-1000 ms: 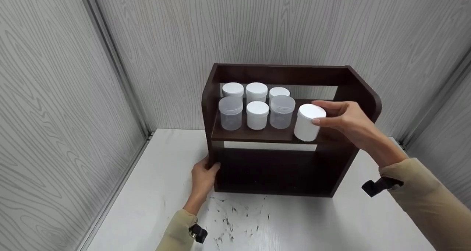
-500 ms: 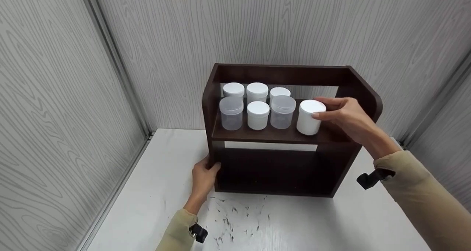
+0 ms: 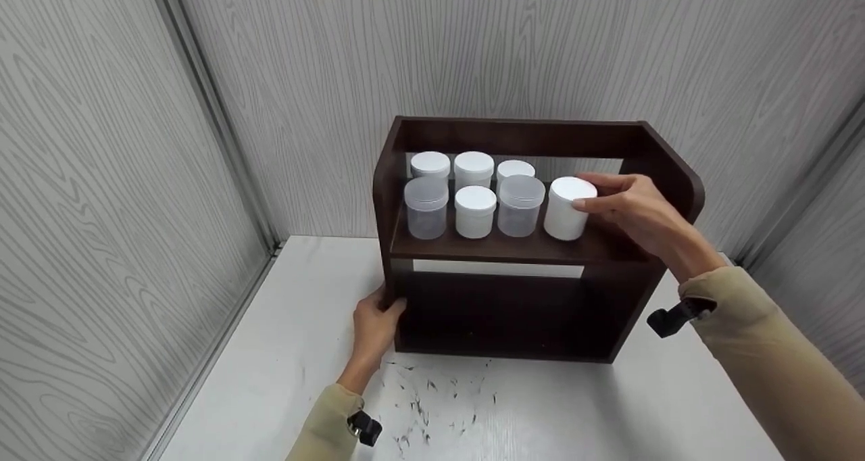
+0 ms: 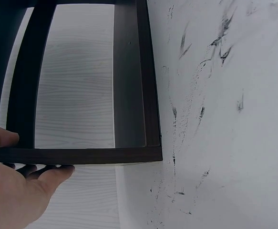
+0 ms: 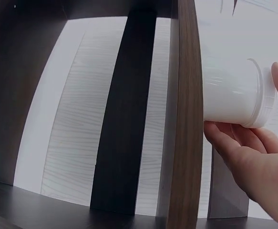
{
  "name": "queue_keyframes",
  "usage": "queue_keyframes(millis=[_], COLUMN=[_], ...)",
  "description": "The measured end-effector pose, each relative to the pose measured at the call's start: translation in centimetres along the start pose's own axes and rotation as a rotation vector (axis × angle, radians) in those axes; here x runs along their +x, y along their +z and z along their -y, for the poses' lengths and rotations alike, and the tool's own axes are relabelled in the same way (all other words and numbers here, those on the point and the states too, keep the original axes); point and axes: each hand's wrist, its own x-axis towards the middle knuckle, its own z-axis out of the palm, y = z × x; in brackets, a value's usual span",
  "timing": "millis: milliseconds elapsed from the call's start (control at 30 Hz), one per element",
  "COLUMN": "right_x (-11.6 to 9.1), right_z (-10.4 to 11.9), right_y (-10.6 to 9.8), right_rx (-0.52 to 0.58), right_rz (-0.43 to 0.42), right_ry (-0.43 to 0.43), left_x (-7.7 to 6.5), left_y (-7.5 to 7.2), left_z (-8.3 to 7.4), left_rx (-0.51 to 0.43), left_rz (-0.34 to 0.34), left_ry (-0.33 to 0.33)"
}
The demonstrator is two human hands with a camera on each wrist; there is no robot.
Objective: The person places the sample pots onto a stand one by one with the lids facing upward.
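Note:
A white lidded jar (image 3: 566,212) stands at the right end of the front row on the upper shelf, upright. My right hand (image 3: 632,211) grips it from the right, thumb at the lid's front edge and fingers behind. In the right wrist view the same jar (image 5: 234,93) shows its side just above the shelf board, with the hand (image 5: 253,157) around it. My left hand (image 3: 373,326) holds the left side panel of the dark brown shelf unit (image 3: 500,251). The left wrist view shows that hand (image 4: 22,191) with its thumb inside the panel and fingers outside.
Left of the held jar stand a clear jar (image 3: 519,207), a smaller white jar (image 3: 474,214) and another clear jar (image 3: 426,211). Several white-lidded jars (image 3: 473,167) form a row behind. The unit stands on a white table (image 3: 324,278) with dark scuffs, near a grey wood-grain wall (image 3: 324,109).
My right hand has moved the white jar back from the shelf's front edge, in line with the front row. The left hand keeps its hold on the side panel.

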Motion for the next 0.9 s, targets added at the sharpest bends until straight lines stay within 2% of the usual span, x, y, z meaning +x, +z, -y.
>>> queue_keyframes(millis=[167,633,733,900], right_x=[0.3,0.5,0.0,-2.0], right_z=[0.0,-0.3,-0.3,-0.2], right_y=[-0.2,-0.4,-0.2,0.7], right_rx=[0.049,0.12,0.06,-0.15], right_rz=[0.024,0.039,0.013,-0.078], right_ry=[0.014,0.006,-0.008,-0.082], left_x=[-0.1,-0.1,-0.1,-0.1], left_y=[-0.1,0.0,-0.1,-0.2], left_z=[-0.1,0.0,0.1,0.2], left_rx=[-0.009,-0.007,-0.003,0.007], left_rz=[0.017,0.005,0.005,0.012], left_ry=[0.006,-0.002,-0.002,0.004])
